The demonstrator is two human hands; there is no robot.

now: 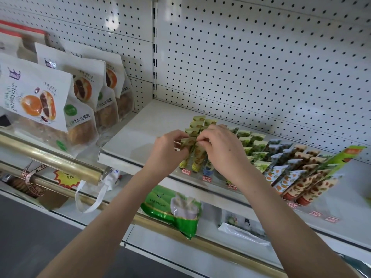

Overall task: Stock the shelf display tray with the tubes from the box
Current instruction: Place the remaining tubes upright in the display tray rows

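2 hands settle a yellow-green tube (188,141) into the display tray's (217,180) leftmost lane.
The left hand (170,151) pinches the tube's flat crimped end and the right hand (222,151) pinches it alongside, likely steering it cap-down. Bare shelf (140,133) gives room on the left; filled rows (281,157) crowd the right. No box is visible.

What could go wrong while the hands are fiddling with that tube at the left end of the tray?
The left hand and right hand pinch the yellow-green tube only by its thin flat end, so it might slip and drop past the shelf edge. The right forearm also hangs close over the neighbouring tube rows in the clear display tray, so a careless move could tip them.
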